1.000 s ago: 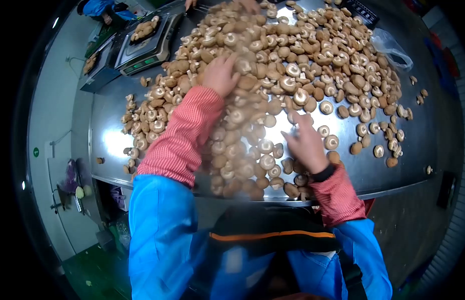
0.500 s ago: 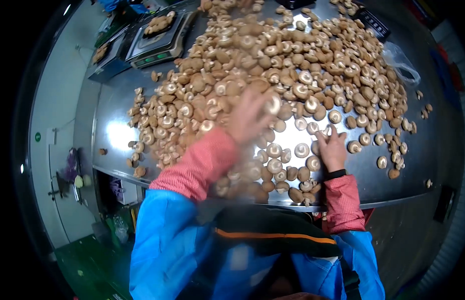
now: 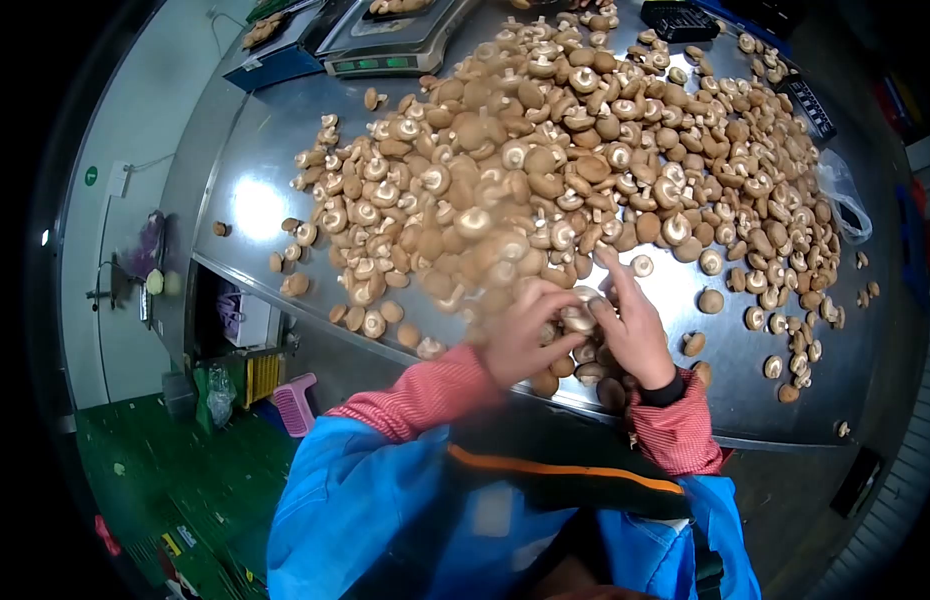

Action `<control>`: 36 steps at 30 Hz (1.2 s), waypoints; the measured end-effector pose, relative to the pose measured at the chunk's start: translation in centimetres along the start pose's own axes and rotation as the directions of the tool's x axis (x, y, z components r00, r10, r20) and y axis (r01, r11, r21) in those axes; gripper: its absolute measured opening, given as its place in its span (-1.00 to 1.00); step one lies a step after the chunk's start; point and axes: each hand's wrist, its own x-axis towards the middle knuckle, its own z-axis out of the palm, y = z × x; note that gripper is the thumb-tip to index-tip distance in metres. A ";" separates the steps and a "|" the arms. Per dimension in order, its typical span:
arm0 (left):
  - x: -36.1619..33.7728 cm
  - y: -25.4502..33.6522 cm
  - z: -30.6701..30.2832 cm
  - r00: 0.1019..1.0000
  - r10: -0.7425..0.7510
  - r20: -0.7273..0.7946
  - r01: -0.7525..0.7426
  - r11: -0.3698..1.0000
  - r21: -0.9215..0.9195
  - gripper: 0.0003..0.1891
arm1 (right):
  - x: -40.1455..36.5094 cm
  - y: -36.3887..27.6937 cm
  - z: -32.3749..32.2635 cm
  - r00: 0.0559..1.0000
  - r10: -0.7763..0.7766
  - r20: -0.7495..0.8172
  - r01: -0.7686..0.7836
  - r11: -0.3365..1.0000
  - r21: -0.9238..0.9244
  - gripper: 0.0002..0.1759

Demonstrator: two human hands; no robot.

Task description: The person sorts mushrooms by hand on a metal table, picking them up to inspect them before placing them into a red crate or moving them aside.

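Many shiitake mushrooms (image 3: 575,130), brown-capped with pale stems, lie heaped across a metal table. At the near edge, my left hand (image 3: 525,335), slightly blurred, curls its thumb and fingers around a shiitake mushroom (image 3: 579,316) with its pale underside up. Close by on the right is my right hand (image 3: 637,330), its thumb beside that mushroom and its forefinger stretched forward, apart from the thumb. More mushrooms lie below and between the hands, partly hidden by them.
A scale (image 3: 390,45) with a loaded tray stands at the far left, beside a blue-sided one (image 3: 280,60). Black baskets (image 3: 677,20) and a clear plastic bag (image 3: 845,200) lie at the back and right. The metal table's (image 3: 275,240) front edge runs before my body.
My left hand has come down from the heap to beside my right hand. The loose mushrooms at the near edge are now bunched around both hands. The view has shifted.
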 end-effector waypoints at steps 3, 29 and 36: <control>1.2 1.7 1.8 0.994 0.048 0.094 -0.043 0.998 -0.056 -0.39 | -2.6 2.2 -0.7 0.993 0.072 0.096 -0.096 0.956 0.278 -0.39; -0.3 -15.7 -22.3 0.895 -0.153 -0.419 0.427 0.571 0.701 -0.30 | -32.1 20.7 -16.3 0.606 0.438 -0.664 -0.758 0.064 -0.650 -0.62; -3.0 -9.4 -16.2 0.916 0.132 -0.380 0.207 0.655 0.726 -0.37 | -26.4 19.4 -15.0 0.749 0.302 -0.590 -0.658 0.446 -0.607 -0.59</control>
